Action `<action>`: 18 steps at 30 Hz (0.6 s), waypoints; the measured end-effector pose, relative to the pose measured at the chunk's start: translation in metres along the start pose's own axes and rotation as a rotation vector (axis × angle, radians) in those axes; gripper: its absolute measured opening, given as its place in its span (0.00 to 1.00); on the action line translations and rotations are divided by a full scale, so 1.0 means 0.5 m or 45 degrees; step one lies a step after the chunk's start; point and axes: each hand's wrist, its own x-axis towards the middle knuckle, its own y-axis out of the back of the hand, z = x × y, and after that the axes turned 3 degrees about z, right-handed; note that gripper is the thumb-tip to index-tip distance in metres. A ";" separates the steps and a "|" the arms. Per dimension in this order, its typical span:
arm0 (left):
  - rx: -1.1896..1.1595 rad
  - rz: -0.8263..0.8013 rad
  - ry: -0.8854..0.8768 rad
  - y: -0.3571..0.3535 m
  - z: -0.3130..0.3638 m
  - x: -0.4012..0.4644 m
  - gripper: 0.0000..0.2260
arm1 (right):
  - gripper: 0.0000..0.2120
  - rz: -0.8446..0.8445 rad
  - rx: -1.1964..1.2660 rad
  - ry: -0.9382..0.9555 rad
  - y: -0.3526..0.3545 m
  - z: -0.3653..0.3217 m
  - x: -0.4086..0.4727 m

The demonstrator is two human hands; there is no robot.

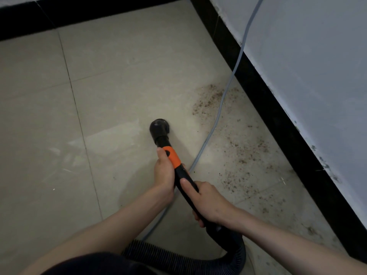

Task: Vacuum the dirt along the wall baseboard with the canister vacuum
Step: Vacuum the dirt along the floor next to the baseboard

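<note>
The black vacuum wand (179, 171) with an orange band points down at the tiled floor, and its round nozzle (159, 127) is at mid-frame. My left hand (164, 171) grips the wand at the orange band. My right hand (206, 201) grips it lower down, near where the ribbed black hose (228, 261) begins. Brown dirt (210, 100) is scattered to the right of the nozzle and runs along the black baseboard (278, 114) toward the lower right. The nozzle is left of the dirt, apart from it.
A light blue cord (226, 92) hangs down the white wall (317, 56), crosses the dirt patch and runs under my arms. A second black baseboard (79, 12) runs along the far wall at the top. Beige floor tiles (49, 126) fill the left side.
</note>
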 end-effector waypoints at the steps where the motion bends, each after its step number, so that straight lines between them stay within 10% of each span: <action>1: 0.006 0.019 -0.020 0.004 -0.002 -0.002 0.24 | 0.23 -0.027 0.009 -0.008 0.001 0.000 -0.001; 18: 0.252 -0.295 0.034 -0.157 0.047 0.042 0.24 | 0.26 0.360 0.131 -0.025 0.087 0.016 0.049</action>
